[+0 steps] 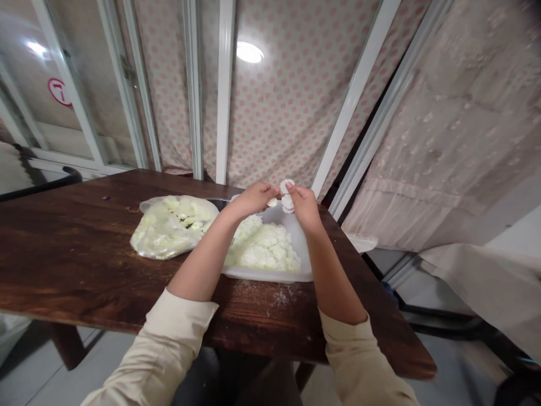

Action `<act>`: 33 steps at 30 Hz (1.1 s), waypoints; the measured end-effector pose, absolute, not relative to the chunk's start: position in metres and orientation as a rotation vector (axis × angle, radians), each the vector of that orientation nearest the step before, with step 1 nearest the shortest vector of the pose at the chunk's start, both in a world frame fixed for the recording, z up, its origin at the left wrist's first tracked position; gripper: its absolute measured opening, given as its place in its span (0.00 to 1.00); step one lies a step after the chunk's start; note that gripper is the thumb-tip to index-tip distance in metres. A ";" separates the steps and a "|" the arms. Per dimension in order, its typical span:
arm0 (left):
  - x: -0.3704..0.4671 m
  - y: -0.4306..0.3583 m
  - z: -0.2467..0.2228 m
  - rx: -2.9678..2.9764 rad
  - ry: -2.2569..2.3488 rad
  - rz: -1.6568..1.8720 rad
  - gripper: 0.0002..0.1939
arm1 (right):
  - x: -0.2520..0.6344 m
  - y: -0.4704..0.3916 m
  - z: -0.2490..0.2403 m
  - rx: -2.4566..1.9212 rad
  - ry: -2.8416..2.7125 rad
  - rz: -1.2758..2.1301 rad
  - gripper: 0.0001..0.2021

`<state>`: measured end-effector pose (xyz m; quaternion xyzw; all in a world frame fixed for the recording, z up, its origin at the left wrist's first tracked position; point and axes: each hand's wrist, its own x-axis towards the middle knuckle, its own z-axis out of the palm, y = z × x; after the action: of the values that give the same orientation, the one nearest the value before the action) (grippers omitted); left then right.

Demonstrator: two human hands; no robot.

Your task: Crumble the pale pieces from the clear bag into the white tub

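Note:
Both my hands are raised over the far part of a white plastic tray (305, 248). My left hand (257, 199) pinches a small pale piece (273, 202) with a yellowish tint. Close beside it, my right hand (306, 207) is closed on white scalloped pieces (287, 204), thin and frilly like flower petals. Their exact material I cannot make out. A heap of similar white to pale-green frilly pieces (266, 248) fills much of the tray. Left of my left forearm lies a clear plastic bag (158, 239) holding more pale-green pieces.
The dark wooden table (84, 242) carries the tray and bag, with white crumbs (279, 294) near its front edge. Behind the bag a dark container's rim (220, 204) shows partly. Dotted curtains (291, 101) hang behind glass panels; a cloth-covered piece of furniture (486, 282) stands at right.

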<state>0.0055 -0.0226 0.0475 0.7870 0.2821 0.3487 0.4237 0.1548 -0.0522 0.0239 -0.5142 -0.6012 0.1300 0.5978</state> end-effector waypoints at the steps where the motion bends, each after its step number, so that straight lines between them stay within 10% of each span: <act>1: 0.005 -0.025 0.048 1.951 0.674 0.804 0.14 | 0.154 -0.053 0.024 -1.196 -1.386 0.288 0.25; 33: 0.012 -0.028 0.047 2.021 0.650 0.924 0.11 | 0.145 -0.059 0.025 -1.235 -1.427 -0.186 0.21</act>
<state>0.0121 -0.0283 0.0472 0.7993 0.2573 0.3654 0.4017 0.1450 -0.0591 0.0253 -0.5292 -0.6113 -0.0798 0.5830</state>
